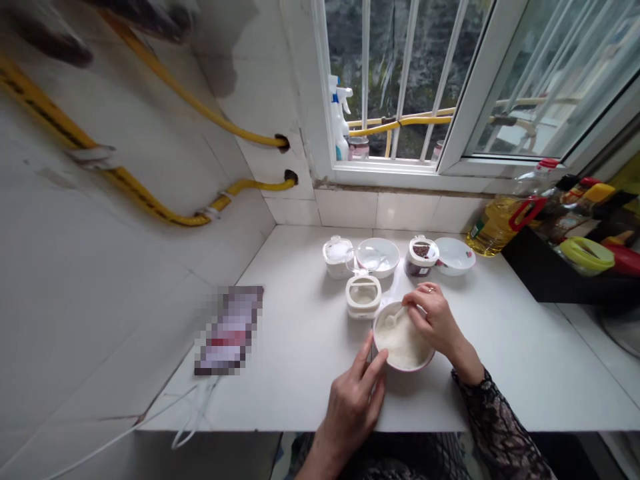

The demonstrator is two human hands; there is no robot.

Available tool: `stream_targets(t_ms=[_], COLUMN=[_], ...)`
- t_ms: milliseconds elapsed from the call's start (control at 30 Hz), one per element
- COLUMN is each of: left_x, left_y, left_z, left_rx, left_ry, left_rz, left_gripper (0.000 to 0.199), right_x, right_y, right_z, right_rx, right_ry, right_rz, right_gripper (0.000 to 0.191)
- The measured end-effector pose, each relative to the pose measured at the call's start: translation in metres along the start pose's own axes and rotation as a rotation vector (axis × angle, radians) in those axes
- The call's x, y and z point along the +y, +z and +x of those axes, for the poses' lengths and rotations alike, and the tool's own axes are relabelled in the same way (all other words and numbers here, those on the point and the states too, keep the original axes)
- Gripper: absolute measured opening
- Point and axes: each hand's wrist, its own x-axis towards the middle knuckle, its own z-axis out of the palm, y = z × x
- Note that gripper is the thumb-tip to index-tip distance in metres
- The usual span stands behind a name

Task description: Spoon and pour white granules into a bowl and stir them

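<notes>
The left hand [355,395], fingers slightly spread, touches a round, white, pink-edged bowl [415,368] at eight o'clock. Sitting at the view's four o'clock, it looks rigid, smooth and breakable, best held by the rim. At its two o'clock, the right hand [436,321] pinches a small, white, likely light spoon [392,321].

- White counter [290,373] set in a corner against tiled walls [110,300].
- Yellow pipes [135,190] run along the left wall into two holes [293,175].
- White-framed window [483,80] with upright white bars [407,73], a dark mottled surface [429,60] beyond them.
- Daylight from the window falls across the counter.
</notes>
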Motion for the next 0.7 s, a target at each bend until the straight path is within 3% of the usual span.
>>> stream_targets(t_ms=[133,400,700], left_x=[0.0,0.0,-0.001], left_y=[0.0,-0.001,0.003], left_z=[0.0,0.003,0.011], left_rx=[-0.002,-0.004,0.073], left_ry=[-0.007,-0.009,0.033], left_rz=[-0.003,-0.008,0.071], left_gripper=[0.04,0.04,0.026], right_x=[0.0,-0.001,-0.003], right_y=[0.006,-0.003,-0.005], right_z=[-0.001,0.002,0.004], right_rx=[-0.084,0.01,0.054], right_ry=[0.036,0.415,0.518], right_rz=[0.066,0.288,0.435], right_gripper=[0.02,0.017,0.015])
